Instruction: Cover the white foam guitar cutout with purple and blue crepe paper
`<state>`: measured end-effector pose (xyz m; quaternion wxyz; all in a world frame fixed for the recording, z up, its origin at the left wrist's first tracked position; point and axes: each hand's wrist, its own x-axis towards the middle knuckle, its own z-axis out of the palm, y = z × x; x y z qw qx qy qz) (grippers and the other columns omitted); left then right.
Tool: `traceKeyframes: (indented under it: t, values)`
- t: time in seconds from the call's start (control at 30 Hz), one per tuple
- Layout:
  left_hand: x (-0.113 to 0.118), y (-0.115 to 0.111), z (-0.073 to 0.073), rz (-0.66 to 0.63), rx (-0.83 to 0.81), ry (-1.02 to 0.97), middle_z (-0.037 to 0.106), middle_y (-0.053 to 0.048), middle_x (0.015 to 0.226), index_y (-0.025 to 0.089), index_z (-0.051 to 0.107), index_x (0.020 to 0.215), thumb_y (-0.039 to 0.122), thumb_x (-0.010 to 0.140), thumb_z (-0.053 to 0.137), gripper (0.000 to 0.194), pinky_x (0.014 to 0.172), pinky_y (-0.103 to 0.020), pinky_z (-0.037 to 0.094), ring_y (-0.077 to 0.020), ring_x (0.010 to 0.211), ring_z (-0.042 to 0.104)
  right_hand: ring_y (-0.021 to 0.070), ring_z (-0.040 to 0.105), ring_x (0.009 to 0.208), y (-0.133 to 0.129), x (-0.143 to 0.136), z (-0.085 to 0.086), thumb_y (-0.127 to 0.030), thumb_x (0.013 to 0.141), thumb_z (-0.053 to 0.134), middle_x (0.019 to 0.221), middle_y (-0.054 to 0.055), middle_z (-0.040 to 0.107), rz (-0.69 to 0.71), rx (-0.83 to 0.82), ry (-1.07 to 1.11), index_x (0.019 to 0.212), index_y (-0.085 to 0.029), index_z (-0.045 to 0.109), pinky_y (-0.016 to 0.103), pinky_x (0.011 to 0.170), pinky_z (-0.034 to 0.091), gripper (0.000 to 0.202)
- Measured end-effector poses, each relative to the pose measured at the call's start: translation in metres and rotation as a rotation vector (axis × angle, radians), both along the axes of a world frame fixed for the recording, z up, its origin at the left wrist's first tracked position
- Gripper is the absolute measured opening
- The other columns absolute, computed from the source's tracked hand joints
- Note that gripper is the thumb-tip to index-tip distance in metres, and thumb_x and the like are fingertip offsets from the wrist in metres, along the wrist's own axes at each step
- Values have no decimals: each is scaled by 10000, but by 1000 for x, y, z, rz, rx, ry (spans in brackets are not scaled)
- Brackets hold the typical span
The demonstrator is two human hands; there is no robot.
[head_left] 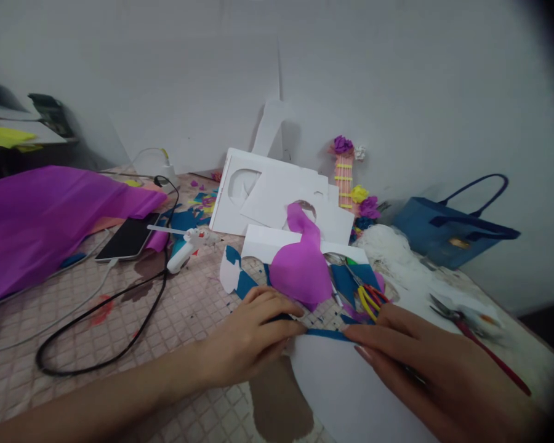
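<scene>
A large white rounded card [346, 381] lies in front of me, and a narrow blue paper strip [330, 334] runs along its far edge. My left hand [258, 332] has its fingers bent and pressed on the left end of that edge. At the right end, my right hand [434, 363] pinches the edge between thumb and fingers. Just past my hands lies a purple paper cutout [300, 274] with a round body and a narrow neck. Scissors with yellow handles [368, 301] are beside my right fingertips, partly over blue paper scraps [344, 283].
To the left are a white glue gun [184, 249], a phone [128, 239], a looped black cable [159, 295] and purple sheeting [50, 227]. White cut boards [277, 191] lean at the back. Red-handled pliers [484, 351], white yarn [383, 249] and a blue bag [443, 231] are on the right.
</scene>
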<state>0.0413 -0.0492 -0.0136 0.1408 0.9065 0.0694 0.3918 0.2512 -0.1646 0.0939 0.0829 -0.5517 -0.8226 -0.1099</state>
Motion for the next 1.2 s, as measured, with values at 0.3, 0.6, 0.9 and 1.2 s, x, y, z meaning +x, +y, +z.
traceKeyframes:
  t: [0.3,0.6,0.9,1.2]
  values:
    - [0,-2,-1,35,-104,-66,603,-107,1164,154,454,1277,68,858,513,432,974,-373,425,-196,1117,516,162,627,619,-1,1,-2,-283,940,401,790,25,640,-33,10,-55,1020,-265,632,263,485,423,246]
    - [-1,0,1,-6,0,-26,605,-104,1164,173,560,1142,69,879,489,292,964,-393,404,-209,1093,530,181,667,629,3,6,-5,-260,927,411,815,22,670,23,45,-55,1022,-269,605,274,452,451,217]
    - [0,-1,-3,8,-29,-12,605,-115,1184,162,537,1189,68,879,474,330,966,-403,401,-216,1099,526,189,660,642,0,4,-6,-284,936,401,830,28,672,-2,30,-52,1027,-271,604,293,481,455,224]
    - [0,-2,-1,30,-90,-14,589,-110,1217,175,532,1184,57,855,490,352,982,-415,433,-219,1130,524,185,671,637,3,8,-2,-271,924,432,827,23,685,40,22,-67,1031,-275,611,280,469,478,209]
